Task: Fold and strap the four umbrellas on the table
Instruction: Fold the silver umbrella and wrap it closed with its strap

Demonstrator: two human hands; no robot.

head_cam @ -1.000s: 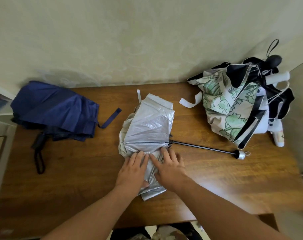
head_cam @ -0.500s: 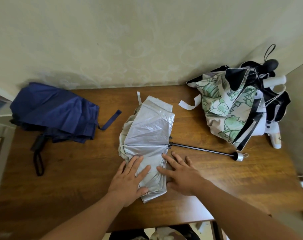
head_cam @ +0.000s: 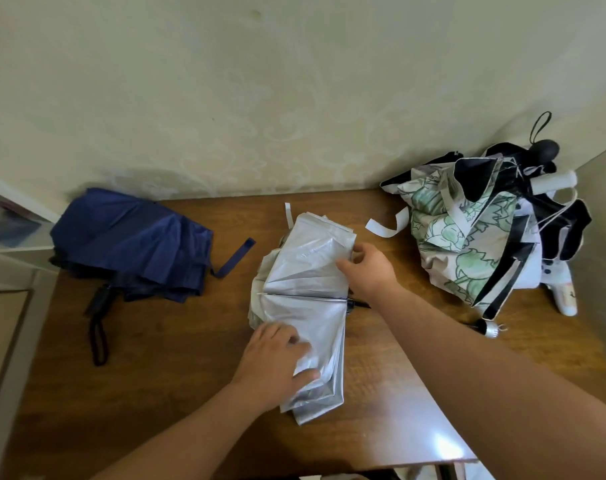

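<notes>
Lying flat at the centre of the wooden worktop (head_cam: 176, 368): silver umbrella (head_cam: 305, 306), canopy pleats gathered into a long bundle running from the near edge toward the wall (head_cam: 260, 98); thin white strap (head_cam: 289, 214) sticking out at the far end; dark shaft emerging from the right side of the canopy and ending in a silver tip (head_cam: 491, 330) farther right.

Pressing down on the near half of the silver canopy: left hand (head_cam: 273, 362), fingers bent over the fabric with the thumb tucked against a fold, holding the pleats in place.

Pinching the right edge of the far half of the canopy: right hand (head_cam: 367, 271), fingers curled round a fold of fabric, forearm crossing above the shaft.

Resting at the left end of the worktop, well apart from the silver one: blue umbrella (head_cam: 131, 240), canopy loosely collapsed, blue strap (head_cam: 234, 256) trailing to the right, black handle (head_cam: 100, 301) with wrist loop pointing toward the near edge.

Piled at the right end against the wall: floral umbrella (head_cam: 457, 237) in green and white with a loose white strap (head_cam: 386, 225); black umbrella (head_cam: 554, 216) lying beneath and behind it, touching it.
</notes>
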